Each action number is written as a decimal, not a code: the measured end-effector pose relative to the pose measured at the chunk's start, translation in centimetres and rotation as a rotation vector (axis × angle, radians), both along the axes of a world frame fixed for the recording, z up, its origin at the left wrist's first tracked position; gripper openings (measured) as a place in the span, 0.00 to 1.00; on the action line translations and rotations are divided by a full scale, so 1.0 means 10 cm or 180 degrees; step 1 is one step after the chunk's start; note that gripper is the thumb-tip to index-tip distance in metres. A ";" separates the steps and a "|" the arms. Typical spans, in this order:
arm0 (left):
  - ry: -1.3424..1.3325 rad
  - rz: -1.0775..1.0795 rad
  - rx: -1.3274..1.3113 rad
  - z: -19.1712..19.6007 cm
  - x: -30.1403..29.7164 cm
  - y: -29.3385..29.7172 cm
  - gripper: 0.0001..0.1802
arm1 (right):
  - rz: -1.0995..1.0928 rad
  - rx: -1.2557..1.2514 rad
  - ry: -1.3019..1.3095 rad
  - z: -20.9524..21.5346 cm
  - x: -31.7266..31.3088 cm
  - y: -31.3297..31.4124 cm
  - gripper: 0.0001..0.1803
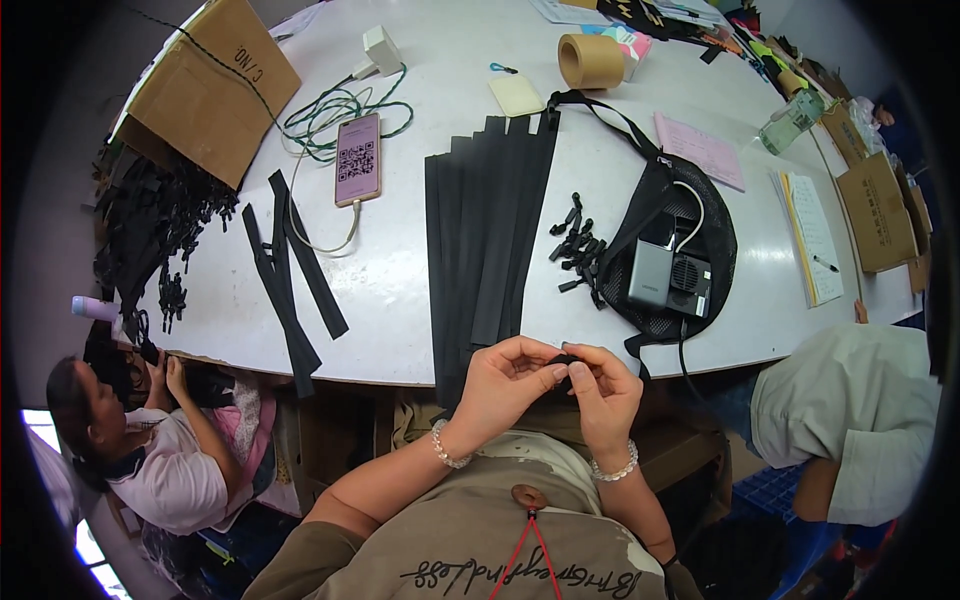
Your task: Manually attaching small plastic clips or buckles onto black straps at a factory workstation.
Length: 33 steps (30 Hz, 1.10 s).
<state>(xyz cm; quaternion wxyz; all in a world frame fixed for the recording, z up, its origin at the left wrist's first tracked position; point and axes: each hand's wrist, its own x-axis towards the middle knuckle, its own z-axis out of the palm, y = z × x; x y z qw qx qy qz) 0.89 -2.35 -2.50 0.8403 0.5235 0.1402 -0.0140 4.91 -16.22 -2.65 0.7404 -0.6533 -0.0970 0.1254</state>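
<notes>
Near the table's front edge, my left hand [505, 385] and my right hand [606, 400] meet with fingertips pinched on a small black piece [566, 360]. The fingers cover much of it, so I cannot tell whether it is a strap end or a clip. Just beyond my left hand lies a row of long flat black straps [470, 230], side by side and overlapping. To the right of these straps is a loose heap of small black clips [577, 245]. A few more black straps [278, 290] lie crossed further left.
A black mesh bag [725, 240] holds a grey power bank [652, 262]. A phone [358, 160] with tangled cables, a tape roll [590, 62], a notebook [810, 240] and a cardboard box [215, 85] beside heaped black straps share the table. People sit at left and right.
</notes>
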 end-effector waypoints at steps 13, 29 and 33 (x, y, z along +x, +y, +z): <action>-0.0078 0.0251 0.0094 0.01 0.02 -0.07 0.10 | -0.0599 0.0720 0.0588 -0.09 -0.08 0.10 0.07; 0.0031 -0.0119 -0.0137 -0.12 0.06 0.01 0.12 | -0.0153 0.0281 0.0618 -0.11 0.01 0.06 0.10; 0.0126 0.0056 -0.0318 -0.07 0.06 0.03 0.13 | 0.0194 0.0272 0.0729 -0.18 -0.02 -0.02 0.08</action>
